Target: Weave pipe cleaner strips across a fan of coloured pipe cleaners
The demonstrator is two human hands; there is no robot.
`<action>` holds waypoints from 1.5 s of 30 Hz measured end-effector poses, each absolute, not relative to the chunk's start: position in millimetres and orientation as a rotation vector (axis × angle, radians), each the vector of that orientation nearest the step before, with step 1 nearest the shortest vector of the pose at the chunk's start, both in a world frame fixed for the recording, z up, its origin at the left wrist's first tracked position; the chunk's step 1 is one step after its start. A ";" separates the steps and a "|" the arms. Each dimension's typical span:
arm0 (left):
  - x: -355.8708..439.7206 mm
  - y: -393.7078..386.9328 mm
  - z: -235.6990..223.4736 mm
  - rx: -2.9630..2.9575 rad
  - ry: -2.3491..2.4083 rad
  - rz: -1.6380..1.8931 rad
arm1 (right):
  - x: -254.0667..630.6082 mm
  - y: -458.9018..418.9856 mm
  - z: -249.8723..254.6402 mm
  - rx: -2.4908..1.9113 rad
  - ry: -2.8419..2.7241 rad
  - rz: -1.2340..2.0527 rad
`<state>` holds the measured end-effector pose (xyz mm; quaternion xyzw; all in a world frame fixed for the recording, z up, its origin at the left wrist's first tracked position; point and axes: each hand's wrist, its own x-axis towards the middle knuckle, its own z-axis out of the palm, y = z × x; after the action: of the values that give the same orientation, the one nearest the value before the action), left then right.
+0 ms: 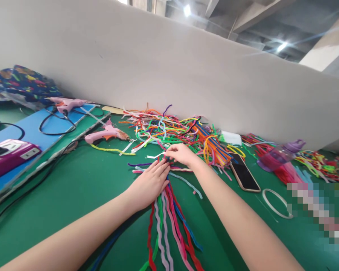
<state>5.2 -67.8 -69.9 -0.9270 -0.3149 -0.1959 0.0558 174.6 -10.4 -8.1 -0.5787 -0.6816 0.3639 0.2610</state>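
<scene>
A fanned bundle of wavy pipe cleaners (164, 226), in red, green, lilac, pink and blue, lies on the green table. Across its upper end rests my left hand (151, 182), fingers stretched out flat and pressing the stems down. My right hand (177, 155) is just above those fingertips, thumb and forefinger pinched at the end of a thin white strip (156, 156). Purple, pink and light blue pipe cleaners (188, 180) stick out sideways beneath the hands. Where the stems meet is hidden by my fingers.
A tangled heap of pipe cleaners (155, 126) lies behind the hands. To the left are two pink glue guns (106, 133) (66, 103) with cords, and a purple power strip (11, 158). At right are a phone (245, 175), a white ring (275, 203) and a purple bottle (279, 156).
</scene>
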 end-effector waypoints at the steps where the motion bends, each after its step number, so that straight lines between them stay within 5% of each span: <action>1: 5.9 -68.7 -68.9 -2.798 -0.957 -0.600 | 172.5 -10.0 -9.9 -1.543 -1.805 1.009; 18: 3.6 -75.8 -54.4 -2.658 -1.022 -0.571 | 151.7 -11.6 -15.5 -1.289 -1.658 0.960; 24: 2.9 -76.7 -52.5 -2.690 -1.034 -0.607 | 157.1 -23.6 5.8 -0.951 -1.287 1.203; 33: 3.0 -76.1 -49.0 -2.717 -1.057 -0.568 | 181.7 -38.8 -8.4 -1.367 -1.272 1.222; 45: 2.9 -74.8 -46.5 -2.730 -1.055 -0.548 | 178.4 -30.0 -31.0 -1.329 -1.347 1.253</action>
<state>2.9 -74.8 -46.5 -0.9137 -0.3532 -0.1833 0.0818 178.4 -30.0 -31.0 -0.5309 -0.5380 0.5003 0.4224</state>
